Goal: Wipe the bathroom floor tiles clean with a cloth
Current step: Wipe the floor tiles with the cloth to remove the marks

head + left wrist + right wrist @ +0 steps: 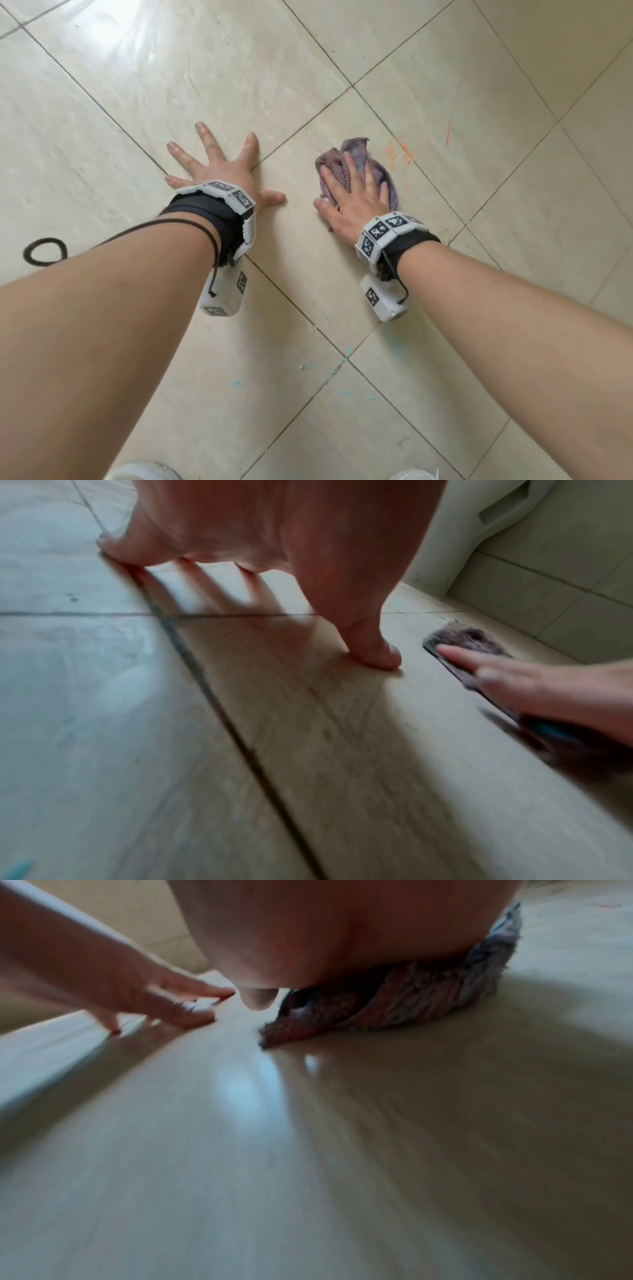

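Note:
A crumpled purple-grey cloth [359,161] lies on the beige floor tiles [239,85] right of centre. My right hand [352,192] lies flat on top of it, fingers straight, pressing it to the floor; the cloth [394,1001] bulges out under the palm [342,934] in the right wrist view. An orange smear [400,152] marks the tile just right of the cloth. My left hand [219,168] is spread flat on a bare tile to the left, holding nothing, its thumb [377,653] and fingertips touching the floor. The right hand's fingers [496,674] on the cloth [466,639] appear in the left wrist view.
A red streak [448,132] marks a tile at the far right. Blue specks [349,351] dot the tiles near me. A black hair tie [44,251] lies at the left edge. A white fixture base [479,534] and tiled wall [565,588] stand beyond the hands. Shoe tips [147,471] show below.

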Tool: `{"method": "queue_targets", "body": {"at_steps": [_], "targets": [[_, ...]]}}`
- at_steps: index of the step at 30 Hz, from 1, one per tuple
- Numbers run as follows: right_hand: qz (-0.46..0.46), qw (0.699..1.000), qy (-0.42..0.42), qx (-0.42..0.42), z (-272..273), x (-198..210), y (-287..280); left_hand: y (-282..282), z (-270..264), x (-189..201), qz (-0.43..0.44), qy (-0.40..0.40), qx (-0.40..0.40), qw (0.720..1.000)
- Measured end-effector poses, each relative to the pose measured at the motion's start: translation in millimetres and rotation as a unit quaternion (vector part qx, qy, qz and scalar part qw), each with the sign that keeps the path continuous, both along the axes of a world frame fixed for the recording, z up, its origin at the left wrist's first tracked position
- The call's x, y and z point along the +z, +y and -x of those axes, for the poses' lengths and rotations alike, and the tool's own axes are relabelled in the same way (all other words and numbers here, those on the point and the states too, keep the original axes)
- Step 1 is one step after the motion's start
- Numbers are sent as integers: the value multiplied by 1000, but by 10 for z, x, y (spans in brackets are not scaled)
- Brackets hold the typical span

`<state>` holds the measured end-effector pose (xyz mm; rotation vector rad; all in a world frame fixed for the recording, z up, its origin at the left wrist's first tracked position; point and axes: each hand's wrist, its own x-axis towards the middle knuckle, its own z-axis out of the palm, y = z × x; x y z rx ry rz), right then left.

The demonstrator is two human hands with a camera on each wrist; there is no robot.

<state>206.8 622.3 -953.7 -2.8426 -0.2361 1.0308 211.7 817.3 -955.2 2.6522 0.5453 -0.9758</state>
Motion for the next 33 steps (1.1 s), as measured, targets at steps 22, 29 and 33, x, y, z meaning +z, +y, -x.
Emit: {"method": "queue_targets", "body": {"at_steps": [22, 29, 33], "targets": [[-15, 999, -33, 1, 89, -95, 180, 188, 205, 105, 1, 4, -32, 999], [18, 999, -34, -35, 132, -52, 525, 540, 1180, 111, 1, 12, 47, 999], [-2, 998, -34, 44, 346, -12, 1129, 751, 1727, 159, -14, 37, 99, 994]]}}
